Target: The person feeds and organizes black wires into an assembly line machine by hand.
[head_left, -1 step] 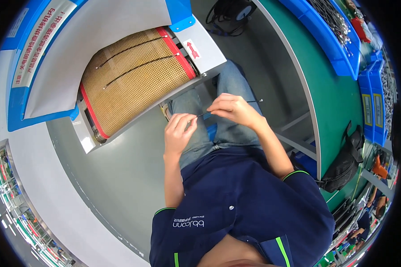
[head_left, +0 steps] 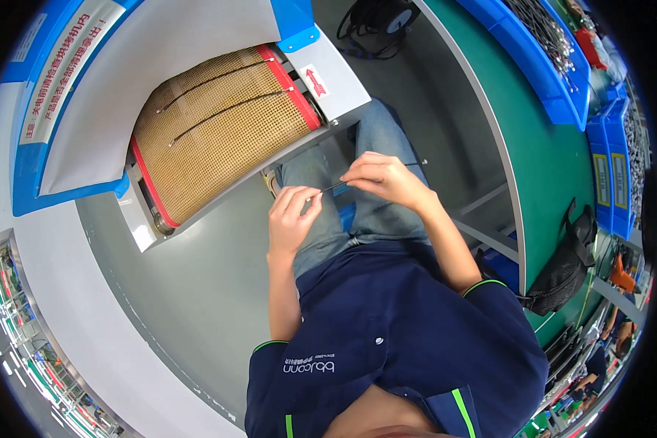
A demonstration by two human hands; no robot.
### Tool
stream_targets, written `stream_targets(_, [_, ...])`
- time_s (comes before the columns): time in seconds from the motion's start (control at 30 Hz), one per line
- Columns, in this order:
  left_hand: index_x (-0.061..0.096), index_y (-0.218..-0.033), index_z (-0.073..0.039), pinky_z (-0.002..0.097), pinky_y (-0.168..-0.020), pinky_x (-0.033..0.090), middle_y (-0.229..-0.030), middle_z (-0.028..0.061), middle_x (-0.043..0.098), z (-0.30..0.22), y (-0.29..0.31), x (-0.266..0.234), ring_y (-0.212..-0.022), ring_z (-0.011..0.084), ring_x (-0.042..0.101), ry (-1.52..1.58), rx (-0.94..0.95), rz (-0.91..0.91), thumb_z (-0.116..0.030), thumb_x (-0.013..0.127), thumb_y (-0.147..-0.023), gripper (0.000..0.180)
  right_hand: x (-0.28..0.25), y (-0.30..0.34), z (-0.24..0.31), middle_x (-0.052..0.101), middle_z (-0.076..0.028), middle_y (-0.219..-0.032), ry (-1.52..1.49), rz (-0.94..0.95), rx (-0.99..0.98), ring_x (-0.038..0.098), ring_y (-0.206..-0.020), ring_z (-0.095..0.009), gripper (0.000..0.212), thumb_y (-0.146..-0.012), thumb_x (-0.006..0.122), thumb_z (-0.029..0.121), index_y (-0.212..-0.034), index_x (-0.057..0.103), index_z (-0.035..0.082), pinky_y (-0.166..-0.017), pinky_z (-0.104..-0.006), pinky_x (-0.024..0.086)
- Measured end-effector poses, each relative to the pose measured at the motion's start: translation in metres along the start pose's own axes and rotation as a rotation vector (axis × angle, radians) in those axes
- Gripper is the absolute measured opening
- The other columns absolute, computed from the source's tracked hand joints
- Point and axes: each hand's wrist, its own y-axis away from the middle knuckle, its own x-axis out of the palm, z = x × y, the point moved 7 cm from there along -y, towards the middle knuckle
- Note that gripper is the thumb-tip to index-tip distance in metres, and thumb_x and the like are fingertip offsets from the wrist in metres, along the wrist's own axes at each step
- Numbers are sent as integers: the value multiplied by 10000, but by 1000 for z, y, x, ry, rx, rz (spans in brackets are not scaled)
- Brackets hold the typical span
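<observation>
My left hand (head_left: 292,219) and my right hand (head_left: 383,179) are close together above my lap in blue jeans (head_left: 376,135). Between them runs a thin dark wire (head_left: 331,188). Both hands pinch it with their fingertips. The wire's far end, with a small metal tip (head_left: 423,162), sticks out to the right past my right hand. Just beyond my hands is a tan mesh conveyor belt (head_left: 219,135) with red edges, and two thin dark wires (head_left: 226,111) lie on it.
A blue and grey machine housing (head_left: 160,44) covers the belt's far part. A green worktable (head_left: 544,153) curves along my right, with blue bins (head_left: 555,73) of cables on it. A black bag (head_left: 566,263) hangs at its edge. A black cable reel (head_left: 376,18) sits on the grey floor.
</observation>
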Motion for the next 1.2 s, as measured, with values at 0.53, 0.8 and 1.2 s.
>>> stream_targets(0.53, [657,-848,-27,271,-623,491,-813,64,643,47,14,-42,-688,158,603,-29,-278,-119,25,703,-727,140,-71,25,-26,657,-66,-801,309,-73,120,626,-750,-224,106,-761,709,83,-842,660,36,-661,-318,499])
stream_targets(0.8, [653,-866,-12,256,-619,479,-801,56,632,63,28,-56,-663,134,581,-92,-370,-164,38,684,-745,135,-87,34,-29,650,-78,-805,236,-189,126,632,-716,-188,108,-774,703,67,-871,670,35,-597,-291,493])
stream_targets(1.2, [651,-857,-7,254,-616,475,-793,52,627,65,32,-60,-661,136,572,-95,-360,-147,43,684,-744,128,-85,32,-23,616,-52,-733,225,-159,119,577,-641,-158,77,-758,706,42,-811,652,30,-552,-284,459])
